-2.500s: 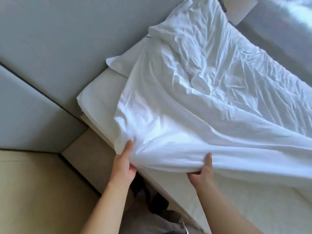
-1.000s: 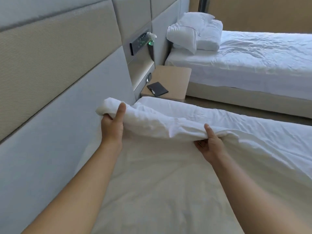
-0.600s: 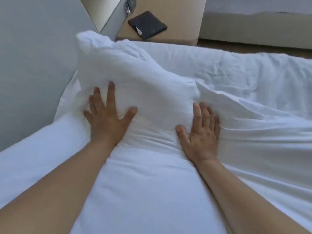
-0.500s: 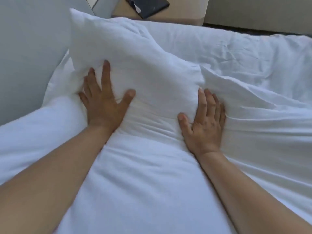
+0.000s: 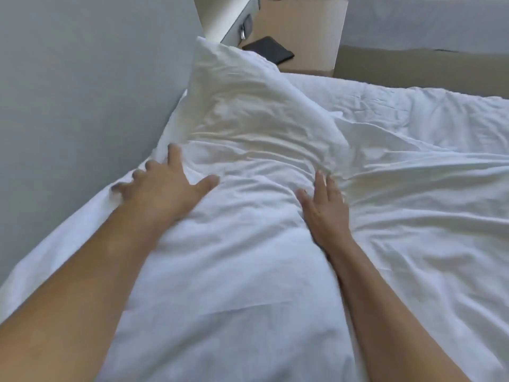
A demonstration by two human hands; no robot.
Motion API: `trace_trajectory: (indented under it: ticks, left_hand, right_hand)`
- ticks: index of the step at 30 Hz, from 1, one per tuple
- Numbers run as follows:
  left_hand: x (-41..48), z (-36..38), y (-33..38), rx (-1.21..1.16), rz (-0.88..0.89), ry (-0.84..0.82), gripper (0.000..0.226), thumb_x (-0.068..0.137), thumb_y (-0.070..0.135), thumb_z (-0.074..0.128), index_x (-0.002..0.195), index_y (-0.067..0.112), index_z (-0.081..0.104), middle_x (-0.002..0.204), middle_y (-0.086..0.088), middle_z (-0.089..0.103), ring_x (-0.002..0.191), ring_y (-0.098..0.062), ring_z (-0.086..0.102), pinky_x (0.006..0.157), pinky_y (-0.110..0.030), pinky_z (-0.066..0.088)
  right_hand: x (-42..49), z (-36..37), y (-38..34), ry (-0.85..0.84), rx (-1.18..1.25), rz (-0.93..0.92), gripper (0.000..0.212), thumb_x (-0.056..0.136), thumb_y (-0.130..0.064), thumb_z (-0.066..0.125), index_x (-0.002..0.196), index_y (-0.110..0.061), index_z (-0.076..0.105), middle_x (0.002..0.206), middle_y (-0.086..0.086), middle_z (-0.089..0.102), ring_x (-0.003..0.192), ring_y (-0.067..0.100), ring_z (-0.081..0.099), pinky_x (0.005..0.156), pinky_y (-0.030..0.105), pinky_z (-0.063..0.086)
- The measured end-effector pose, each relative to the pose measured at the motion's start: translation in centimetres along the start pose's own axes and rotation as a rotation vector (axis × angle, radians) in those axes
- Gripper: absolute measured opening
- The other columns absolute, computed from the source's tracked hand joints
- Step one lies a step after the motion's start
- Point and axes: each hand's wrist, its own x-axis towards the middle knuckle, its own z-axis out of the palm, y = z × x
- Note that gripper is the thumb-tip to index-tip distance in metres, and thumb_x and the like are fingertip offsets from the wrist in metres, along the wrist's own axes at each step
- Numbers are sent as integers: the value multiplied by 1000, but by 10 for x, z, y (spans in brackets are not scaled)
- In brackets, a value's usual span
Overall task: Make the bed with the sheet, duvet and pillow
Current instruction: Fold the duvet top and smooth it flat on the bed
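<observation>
A white pillow [image 5: 248,106] lies along the grey headboard, its far corner sticking up. My left hand [image 5: 162,188] rests flat on the pillow's near left side with fingers spread, holding nothing. My right hand [image 5: 325,208] lies flat on the pillow's right side, fingers together and straight. The white duvet [image 5: 413,188] covers the bed to the right, wrinkled, its edge meeting the pillow. The sheet is hidden beneath.
The padded grey headboard [image 5: 82,92] runs along the left. A tan bedside table [image 5: 308,31] stands beyond the pillow with a dark flat wallet [image 5: 268,52] on it. Another bed's base [image 5: 413,64] shows at the top right.
Earlier both hands gripped the duvet edge and pulled it up to the headboard. Since half a second ago the flat hands have slid back toward me over the pillow, the left one further left.
</observation>
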Motion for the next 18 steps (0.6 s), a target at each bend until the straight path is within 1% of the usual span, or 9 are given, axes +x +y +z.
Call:
trace_trajectory:
  ticks: [1, 3, 5, 7, 11, 13, 15, 16, 18]
  left_hand:
    - [-19, 7, -22, -55, -17, 3, 103, 79, 86, 39, 153, 18, 17, 145, -24, 43, 128, -45, 46, 101, -57, 39]
    - [-49, 17, -52, -234, 20, 84, 82, 83, 75, 49, 128, 7, 44, 124, -28, 59, 111, -46, 58, 85, -47, 45]
    - [-57, 8, -69, -400, 66, 150, 63, 86, 66, 56, 107, 7, 54, 112, -30, 65, 103, -46, 60, 77, -43, 42]
    - [-57, -16, -79, -451, 155, 187, 52, 87, 62, 61, 99, 11, 60, 111, -28, 66, 103, -46, 61, 77, -43, 43]
    - [-37, -43, -90, -475, 286, 260, 54, 84, 64, 64, 105, 14, 67, 110, -23, 69, 103, -42, 63, 81, -42, 48]
    - [-28, -14, -95, -481, 201, 233, 66, 81, 72, 59, 105, 11, 63, 111, -25, 68, 104, -43, 62, 82, -42, 48]
    - [-31, 30, -100, -544, 64, 135, 77, 80, 76, 56, 118, 9, 57, 121, -25, 64, 112, -43, 59, 88, -43, 46]
    - [-34, 49, -101, -573, 12, 83, 81, 81, 76, 54, 125, 9, 53, 125, -23, 63, 116, -42, 58, 90, -44, 45]
    - [-36, 67, -98, -559, -32, 23, 80, 83, 75, 51, 128, 10, 45, 127, -22, 61, 115, -42, 58, 91, -45, 46]
  right_hand:
    - [-31, 8, -14, -18, 6, -3, 96, 76, -78, 15, 160, -32, 10, 169, 7, 5, 155, 24, 5, 123, 51, 6]
    - [-88, 26, -44, -53, 7, -55, 97, 71, -83, 10, 158, -41, 3, 169, -1, -6, 155, 22, -5, 122, 52, -1]
    - [-122, 43, -69, -83, -47, -146, 92, 73, -84, 9, 156, -48, -2, 168, -8, -16, 154, 20, -15, 122, 53, -7]
    - [-138, 52, -90, -91, -108, -224, 84, 79, -83, 13, 155, -51, -4, 167, -10, -18, 154, 20, -19, 121, 56, -11]
    - [-141, 61, -131, -39, -139, -319, 79, 84, -80, 16, 154, -52, -6, 167, -12, -17, 154, 19, -17, 120, 58, -12]
    - [-141, 73, -134, -32, -217, -348, 79, 87, -80, 16, 156, -48, -6, 166, -11, -20, 153, 20, -20, 119, 60, -12]
    - [-147, 86, -124, -61, -309, -352, 79, 89, -79, 17, 157, -45, -7, 165, -10, -27, 151, 21, -27, 118, 61, -15]
    - [-151, 93, -118, -82, -335, -348, 80, 90, -78, 17, 157, -43, -9, 163, -9, -30, 149, 21, -31, 117, 61, -17]
    - [-154, 101, -110, -118, -351, -335, 81, 91, -76, 18, 158, -41, -10, 162, -8, -33, 147, 20, -37, 116, 61, -19]
